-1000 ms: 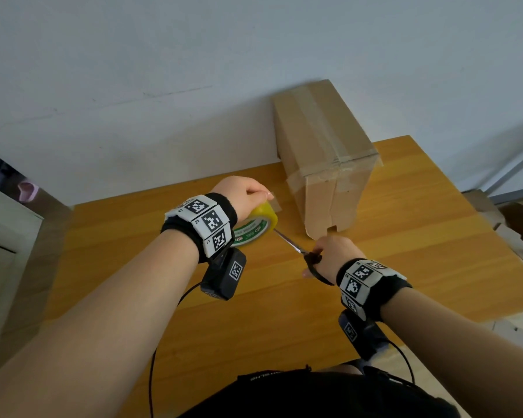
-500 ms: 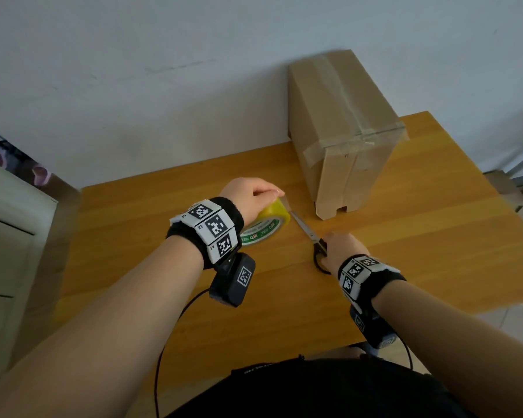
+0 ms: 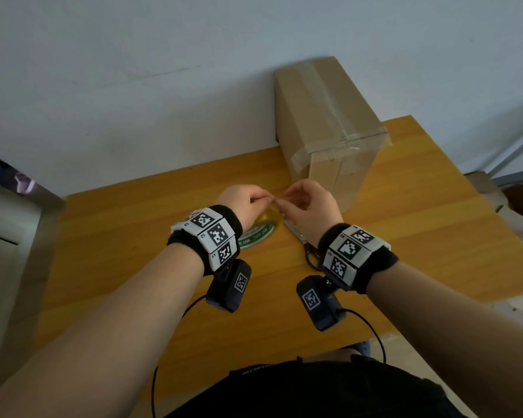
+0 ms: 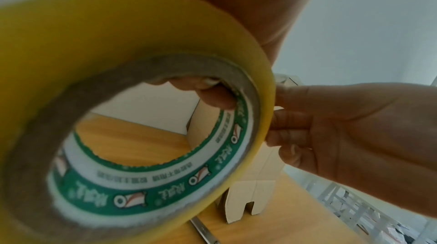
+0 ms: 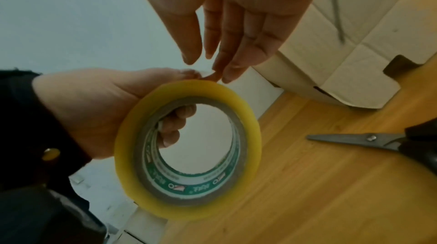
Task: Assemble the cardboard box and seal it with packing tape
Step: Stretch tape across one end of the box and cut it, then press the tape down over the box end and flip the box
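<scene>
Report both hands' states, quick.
Left hand: grips the tape roll, fingers through its core.
Right hand: off the scissors, fingertips at the roll's edge; any pinch cannot be told.

Both forearms reach in from the near edge and meet mid-scene, hands raised and almost touching. Left hand (image 3: pixel 248 203) is curled round the tape roll (image 5: pixel 189 150), fingers hooked through its core, thumb on the outer rim. Right hand (image 3: pixel 307 211) has fairly straight fingers, tips (image 5: pixel 227 72) at the roll's top edge.
</scene>
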A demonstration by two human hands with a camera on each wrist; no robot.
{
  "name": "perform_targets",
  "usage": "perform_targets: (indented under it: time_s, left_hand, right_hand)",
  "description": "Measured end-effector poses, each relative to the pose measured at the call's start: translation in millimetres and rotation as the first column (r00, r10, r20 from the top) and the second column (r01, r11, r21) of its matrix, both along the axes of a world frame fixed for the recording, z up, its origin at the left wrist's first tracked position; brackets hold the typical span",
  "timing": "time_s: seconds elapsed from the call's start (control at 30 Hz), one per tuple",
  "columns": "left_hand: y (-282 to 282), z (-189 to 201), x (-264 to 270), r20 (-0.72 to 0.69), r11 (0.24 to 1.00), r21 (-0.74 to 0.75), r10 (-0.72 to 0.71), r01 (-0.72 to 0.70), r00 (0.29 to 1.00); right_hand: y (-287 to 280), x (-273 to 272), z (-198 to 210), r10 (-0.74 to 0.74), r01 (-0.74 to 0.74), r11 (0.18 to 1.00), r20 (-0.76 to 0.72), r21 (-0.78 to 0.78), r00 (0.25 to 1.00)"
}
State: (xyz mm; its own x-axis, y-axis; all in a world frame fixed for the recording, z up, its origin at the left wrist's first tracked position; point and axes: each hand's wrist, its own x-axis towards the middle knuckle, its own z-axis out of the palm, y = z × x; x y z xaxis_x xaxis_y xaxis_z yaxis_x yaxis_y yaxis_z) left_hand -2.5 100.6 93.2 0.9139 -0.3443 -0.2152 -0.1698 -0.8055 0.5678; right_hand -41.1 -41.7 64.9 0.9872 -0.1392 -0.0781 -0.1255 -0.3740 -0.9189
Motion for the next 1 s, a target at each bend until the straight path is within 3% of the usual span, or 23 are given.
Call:
perform_targets:
  time_s: [0.33, 0.53, 0.87, 1.0]
  left_hand:
    - [-1, -2, 3, -0.015, 1.000, -0.025, 0.002, -0.002, 1.000]
    - [-1, -5, 7, -0.011, 1.000, 0.002, -0.026, 0.026, 1.000]
    - [-1, -4, 7, -0.005, 0.997, 0.047, -0.060, 0.060, 0.998]
    - [-1, -7, 8, -0.069, 0.994, 0.071, -0.081, 0.085, 0.994]
  right_hand:
    - [-4, 6, 0, 0.004, -0.004, 0.998, -0.001, 0.068, 1.000]
    - [-4, 7, 0, 0.012, -0.012, 1.000, -0.045, 0.011, 0.999]
    - [-3, 9, -2, 0.044, -0.042, 0.971, 0.005, -0.234, 0.999]
    - [-2, 12, -5, 0.023, -0.027, 0.964, -0.018, -0.266, 1.000]
